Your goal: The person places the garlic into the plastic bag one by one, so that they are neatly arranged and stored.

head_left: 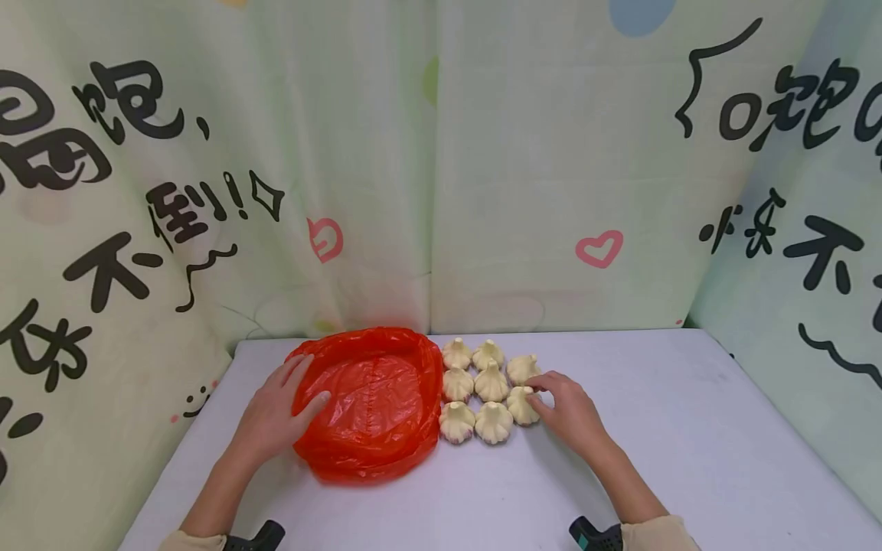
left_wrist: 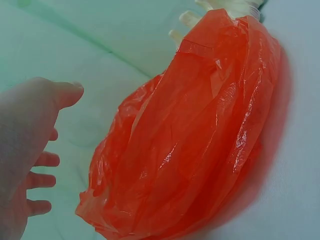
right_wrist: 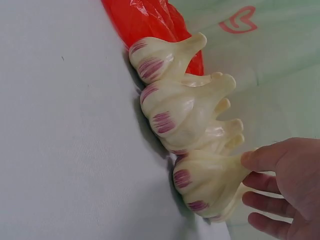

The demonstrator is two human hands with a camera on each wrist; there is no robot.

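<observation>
Several whitish garlic bulbs (head_left: 492, 382) with purple streaks stand stem up in close rows beside an open red plastic bag (head_left: 368, 390). My right hand (head_left: 568, 409) is at the front bulb of the right-hand column, a garlic bulb (right_wrist: 207, 182) that sits on the table. Thumb and index finger pinch its stem, while the other fingers are spread behind it. At the bag's left side is my left hand (head_left: 279, 405), its fingers loosely extended and the thumb apart. The left wrist view shows a gap between this hand (left_wrist: 30, 145) and the bag (left_wrist: 185, 135).
A white table (head_left: 661, 405) carries the bag and bulbs. Pale green curtains (head_left: 510, 191) with black lettering and pink hearts hang behind it and at both sides. The bulbs nearest the bag stand close against its right rim.
</observation>
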